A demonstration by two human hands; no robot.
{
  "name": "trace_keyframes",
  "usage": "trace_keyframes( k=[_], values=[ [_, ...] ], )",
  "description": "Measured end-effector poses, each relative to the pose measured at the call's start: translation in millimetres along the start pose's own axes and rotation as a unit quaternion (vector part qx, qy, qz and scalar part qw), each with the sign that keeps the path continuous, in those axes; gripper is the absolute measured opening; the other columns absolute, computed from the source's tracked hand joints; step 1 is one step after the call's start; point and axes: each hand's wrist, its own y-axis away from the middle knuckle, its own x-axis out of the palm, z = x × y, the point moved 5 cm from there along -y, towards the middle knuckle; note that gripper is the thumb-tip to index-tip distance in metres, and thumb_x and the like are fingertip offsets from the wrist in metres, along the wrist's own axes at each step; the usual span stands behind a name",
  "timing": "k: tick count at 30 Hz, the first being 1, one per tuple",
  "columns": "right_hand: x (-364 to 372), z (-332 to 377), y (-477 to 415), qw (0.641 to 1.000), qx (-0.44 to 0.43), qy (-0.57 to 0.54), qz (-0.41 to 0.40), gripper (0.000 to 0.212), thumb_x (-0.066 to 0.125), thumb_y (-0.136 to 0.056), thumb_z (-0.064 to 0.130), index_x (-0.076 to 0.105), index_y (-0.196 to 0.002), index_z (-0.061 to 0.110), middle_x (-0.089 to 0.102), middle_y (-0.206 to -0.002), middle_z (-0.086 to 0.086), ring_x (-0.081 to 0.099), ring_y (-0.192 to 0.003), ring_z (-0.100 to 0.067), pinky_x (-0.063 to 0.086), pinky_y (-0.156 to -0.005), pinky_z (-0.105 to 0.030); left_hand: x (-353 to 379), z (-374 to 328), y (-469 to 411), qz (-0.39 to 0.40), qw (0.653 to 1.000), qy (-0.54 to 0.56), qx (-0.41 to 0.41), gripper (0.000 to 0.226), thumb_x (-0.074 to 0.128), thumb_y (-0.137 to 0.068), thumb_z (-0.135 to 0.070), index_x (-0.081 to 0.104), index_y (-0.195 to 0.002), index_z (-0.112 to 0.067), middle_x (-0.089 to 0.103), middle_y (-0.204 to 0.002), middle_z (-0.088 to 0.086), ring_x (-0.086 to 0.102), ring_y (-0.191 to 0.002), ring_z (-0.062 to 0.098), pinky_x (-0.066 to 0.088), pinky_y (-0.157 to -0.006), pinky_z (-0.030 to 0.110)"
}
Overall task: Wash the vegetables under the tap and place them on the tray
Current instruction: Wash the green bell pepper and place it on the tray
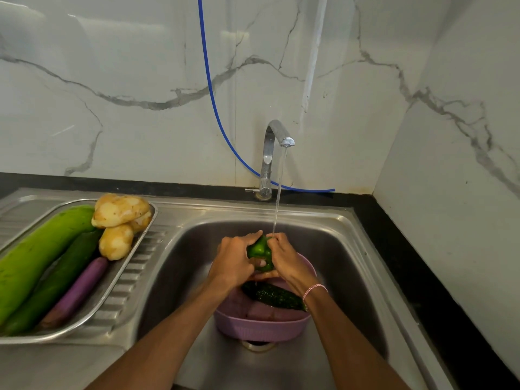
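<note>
Hiding pepper partly, L hand, R hand

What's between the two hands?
A green pepper, gripped by the left hand and the right hand under the running tap; the head view shows it.

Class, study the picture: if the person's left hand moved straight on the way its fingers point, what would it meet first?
The green pepper, which the left hand grips. Its fingers point forward and right, so beyond it probably the right hand; depth is unclear.
</note>
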Motion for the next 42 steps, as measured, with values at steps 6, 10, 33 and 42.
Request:
trace_keyframes(
  k=[6,10,33,42],
  values=[
    [-18,-9,-11,0.987,0.042,-0.114,-0.101,0.025,0.049,-0.111,0.033,0.054,-0.127,0.015,0.064,-0.127,-0.023,0.073,-0.106,-0.038,0.065,-0.075,-0.06,6,-13,2,0.016,0.997,0.008,0.081,0.084,0.09,-0.072,-0.003,0.058,-0.145,-0.029,0.055,-0.151,-0.003,0.053,-0.137,0.01,0.038,-0.116,0.019],
    [-19,-15,-14,0.98,0.074,-0.141,-0.122,0.027,0.055,-0.108,0.035,0.061,-0.123,0.014,0.069,-0.12,-0.025,0.075,-0.098,-0.041,0.064,-0.066,-0.051,4,-6,0,0.027,0.997,0.054,0.046,0.09,0.094,-0.069,-0.012,0.054,-0.147,-0.033,0.062,-0.143,-0.009,0.06,-0.13,0.007,0.048,-0.112,0.03],
    [-16,-4,-6,0.982,0.051,-0.129,-0.13,0.019,0.047,-0.112,0.038,0.054,-0.117,0.022,0.064,-0.119,-0.022,0.072,-0.105,-0.04,0.062,-0.077,-0.066,12,-11,1,0.053,0.995,0.062,0.066,0.063,0.079,-0.088,-0.013,0.057,-0.147,-0.021,0.067,-0.138,-0.005,0.06,-0.129,0.006,0.046,-0.113,0.027],
    [-3,0,-11,0.997,-0.018,0.059,-0.043,0.032,0.049,-0.11,0.041,0.058,-0.136,0.026,0.066,-0.125,-0.004,0.068,-0.112,-0.021,0.062,-0.095,-0.044,6,0,-1,-0.003,1.0,0.017,-0.004,0.052,0.087,-0.079,-0.021,0.07,-0.127,-0.032,0.077,-0.114,-0.01,0.07,-0.11,0.009,0.055,-0.099,0.033]
  ],
)
